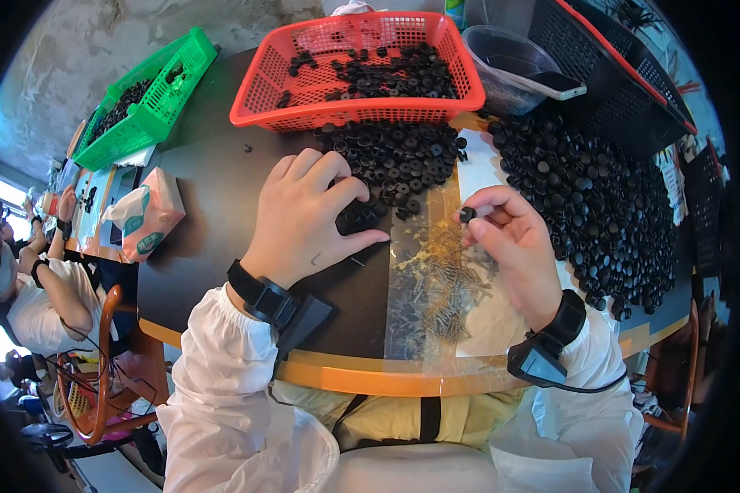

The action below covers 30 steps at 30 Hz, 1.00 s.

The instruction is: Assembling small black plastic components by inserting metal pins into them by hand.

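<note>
My left hand (pixel 308 215) is at the near left edge of a heap of small round black plastic parts (pixel 407 160), some with a hole in the middle. Its thumb and index finger are apart, and nothing shows between them; the other fingertips are partly hidden. Over the papers on the right, my right hand (pixel 514 246) pinches a small black plastic cap (pixel 467 214) between thumb and fingers. Just below and left of it lies a scatter of thin metal screws (pixel 448 304) on clear plastic film, with yellowish bits (pixel 423 256) above them.
A red basket (pixel 358 115) of black parts stands at the back. Many domed black caps (pixel 588 205) cover the right side, by a black crate (pixel 608 90) and a clear tub (pixel 501 82) with a phone (pixel 555 82). A tissue pack (pixel 160 214), green basket (pixel 160 115) and another person (pixel 53 304) are leftward.
</note>
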Each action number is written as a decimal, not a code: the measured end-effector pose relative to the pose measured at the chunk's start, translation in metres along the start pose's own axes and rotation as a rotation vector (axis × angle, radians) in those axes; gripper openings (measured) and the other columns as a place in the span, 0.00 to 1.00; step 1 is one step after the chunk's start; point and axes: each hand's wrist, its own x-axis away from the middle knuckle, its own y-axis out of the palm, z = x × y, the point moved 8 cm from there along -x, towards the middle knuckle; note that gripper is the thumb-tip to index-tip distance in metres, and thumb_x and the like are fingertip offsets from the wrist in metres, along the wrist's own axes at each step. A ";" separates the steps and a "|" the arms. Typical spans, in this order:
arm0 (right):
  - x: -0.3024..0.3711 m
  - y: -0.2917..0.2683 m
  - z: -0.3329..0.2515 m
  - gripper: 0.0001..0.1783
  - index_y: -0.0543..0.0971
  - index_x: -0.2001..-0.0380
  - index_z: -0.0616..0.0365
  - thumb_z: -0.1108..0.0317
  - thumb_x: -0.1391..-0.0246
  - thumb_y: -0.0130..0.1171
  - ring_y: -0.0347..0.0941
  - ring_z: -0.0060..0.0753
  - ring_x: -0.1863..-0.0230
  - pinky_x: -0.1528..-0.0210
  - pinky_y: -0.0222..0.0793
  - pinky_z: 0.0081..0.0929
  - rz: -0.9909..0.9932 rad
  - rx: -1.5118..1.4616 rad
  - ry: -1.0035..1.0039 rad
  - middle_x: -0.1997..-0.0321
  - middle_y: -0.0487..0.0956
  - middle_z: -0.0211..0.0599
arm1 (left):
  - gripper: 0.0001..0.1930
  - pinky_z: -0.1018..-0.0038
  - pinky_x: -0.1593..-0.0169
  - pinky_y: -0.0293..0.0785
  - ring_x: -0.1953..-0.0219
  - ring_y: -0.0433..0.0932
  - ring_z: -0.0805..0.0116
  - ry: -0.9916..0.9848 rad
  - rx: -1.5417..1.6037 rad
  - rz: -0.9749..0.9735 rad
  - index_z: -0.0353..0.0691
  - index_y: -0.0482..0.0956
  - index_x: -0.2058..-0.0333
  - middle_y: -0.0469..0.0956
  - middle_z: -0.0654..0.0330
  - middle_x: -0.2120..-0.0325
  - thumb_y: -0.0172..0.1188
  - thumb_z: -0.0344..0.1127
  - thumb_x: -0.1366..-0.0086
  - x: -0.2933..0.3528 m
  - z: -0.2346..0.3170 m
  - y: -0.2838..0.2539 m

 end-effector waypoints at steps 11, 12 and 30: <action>0.005 0.011 -0.004 0.12 0.76 0.56 0.61 0.77 0.44 0.61 0.70 0.16 0.56 0.51 0.69 0.19 -0.039 0.080 -0.050 0.59 0.75 0.27 | 0.15 0.72 0.57 0.76 0.63 0.80 0.66 -0.140 0.572 0.098 0.40 0.81 0.64 0.82 0.61 0.64 0.74 0.29 0.52 0.006 0.015 0.006; 0.006 0.013 -0.004 0.12 0.76 0.56 0.61 0.77 0.44 0.61 0.71 0.17 0.56 0.51 0.70 0.19 -0.071 0.103 -0.045 0.59 0.76 0.28 | 0.16 0.73 0.58 0.77 0.64 0.81 0.67 -0.221 0.740 0.059 0.38 0.81 0.63 0.83 0.59 0.63 0.73 0.27 0.51 0.007 0.016 0.013; 0.010 0.020 -0.002 0.13 0.79 0.57 0.63 0.75 0.47 0.65 0.76 0.17 0.60 0.55 0.73 0.18 -0.120 0.240 -0.038 0.62 0.80 0.30 | 0.16 0.76 0.64 0.79 0.66 0.81 0.69 -0.163 0.882 0.083 0.33 0.80 0.63 0.81 0.52 0.63 0.74 0.25 0.52 0.011 0.028 0.018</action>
